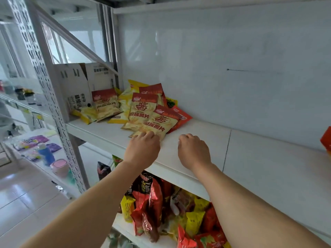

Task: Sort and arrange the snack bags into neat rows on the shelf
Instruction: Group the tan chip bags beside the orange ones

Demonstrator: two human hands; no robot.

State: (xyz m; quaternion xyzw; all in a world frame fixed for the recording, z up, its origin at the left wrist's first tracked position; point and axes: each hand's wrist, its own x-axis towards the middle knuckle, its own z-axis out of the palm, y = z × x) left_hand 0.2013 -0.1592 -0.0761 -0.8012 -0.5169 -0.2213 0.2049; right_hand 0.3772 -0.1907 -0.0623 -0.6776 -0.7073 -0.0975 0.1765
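Snack bags (143, 108) heaped loosely on white shelf (250, 153), left hand (143, 149) fingertips resting on nearest bag (157, 124), not gripping, right hand (194, 151) loosely curled, empty, on bare shelf.

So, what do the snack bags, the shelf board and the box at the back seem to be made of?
The snack bags look like thin glossy plastic film: they crinkle and catch the light. The shelf board looks like white painted metal, smooth with a faint sheen, though coated wood is possible. The box seems to be printed cardboard, matt, with a folded flap.
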